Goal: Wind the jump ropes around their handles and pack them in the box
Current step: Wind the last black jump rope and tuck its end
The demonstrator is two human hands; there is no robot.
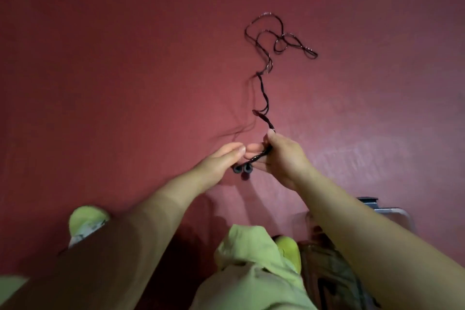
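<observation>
A thin dark jump rope (263, 88) trails in loose loops over the red floor (125, 70), from its far end near the top down to my hands. Its two dark handles (242, 169) show end-on, side by side, just below my hands. My left hand (221, 162) holds the handles, fingers curled over them. My right hand (283, 156) pinches a doubled stretch of rope between thumb and fingers close to the handles. A clear plastic box (395, 211) stands at lower right, mostly hidden behind my right forearm.
My knees in light green trousers (251, 254) and yellow-green shoes (86, 218) fill the lower part of the view. Patterned fabric or a bag (334, 277) lies at lower right next to the box. A scuffed pale patch marks the floor on the right.
</observation>
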